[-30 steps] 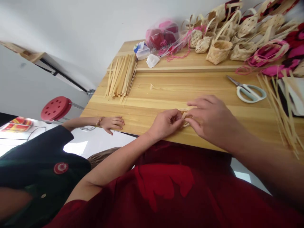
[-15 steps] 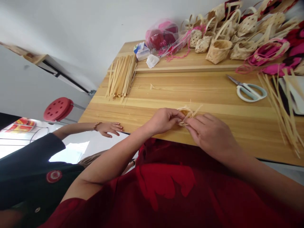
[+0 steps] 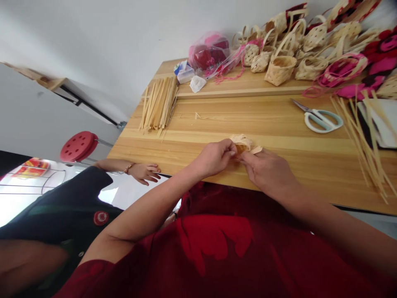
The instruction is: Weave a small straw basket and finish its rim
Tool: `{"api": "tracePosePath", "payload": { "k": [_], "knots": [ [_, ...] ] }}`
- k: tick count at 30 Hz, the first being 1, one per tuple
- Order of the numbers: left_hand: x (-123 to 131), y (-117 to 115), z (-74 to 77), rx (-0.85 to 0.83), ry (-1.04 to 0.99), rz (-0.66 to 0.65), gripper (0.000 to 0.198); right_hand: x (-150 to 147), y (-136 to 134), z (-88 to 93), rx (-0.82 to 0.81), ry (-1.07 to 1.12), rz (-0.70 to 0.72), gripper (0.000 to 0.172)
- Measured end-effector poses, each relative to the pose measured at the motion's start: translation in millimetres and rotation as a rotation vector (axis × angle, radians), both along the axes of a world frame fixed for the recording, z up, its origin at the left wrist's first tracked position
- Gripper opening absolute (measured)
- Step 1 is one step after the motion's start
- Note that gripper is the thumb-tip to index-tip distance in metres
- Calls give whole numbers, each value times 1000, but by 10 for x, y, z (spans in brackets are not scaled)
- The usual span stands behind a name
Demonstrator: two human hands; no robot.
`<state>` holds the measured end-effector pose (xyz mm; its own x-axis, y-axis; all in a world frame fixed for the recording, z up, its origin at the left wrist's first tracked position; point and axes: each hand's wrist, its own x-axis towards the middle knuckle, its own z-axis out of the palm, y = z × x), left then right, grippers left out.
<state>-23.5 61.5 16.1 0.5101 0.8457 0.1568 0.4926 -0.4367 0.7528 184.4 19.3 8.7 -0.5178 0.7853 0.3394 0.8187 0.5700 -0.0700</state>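
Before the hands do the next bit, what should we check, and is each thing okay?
1. Left hand on the small woven piece: ok, fingers at its near edge.
2. Right hand on it too: ok.
3. Scissors away from both hands: ok, lying on the table.
4. Other person's hand apart from the woven piece: ok, by the table's edge.
5. Weave snug under the fingers: cannot tell, hidden.

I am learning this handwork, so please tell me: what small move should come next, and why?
Perhaps the right hand should draw the pale strip end gently snug while the left hand steadies the small woven piece: both hands are at its near edge, and the strip end pokes out by the right hand.
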Motion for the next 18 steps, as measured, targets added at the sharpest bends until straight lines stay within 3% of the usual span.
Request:
{"api": "tracePosePath", "payload": {
  "k": [5,8,12,15,18],
  "knots": [
    [-2,3,-134,34,-82,-60,35,79,75,-6,114,-84,39,21],
    [-7,22,-198,202,29,-81,38,109,127,-9,152,-69,29,25],
    [-31,68,-267,428,172,-102,17,127,160,29,-27,136,24,18],
    [-62,97,-293,429,170,-124,17,128,139,121,-201,217,21,15],
    [-78,105,-302,369,120,-115,22,102,106,216,-246,131,-2,15]
  ]
}}
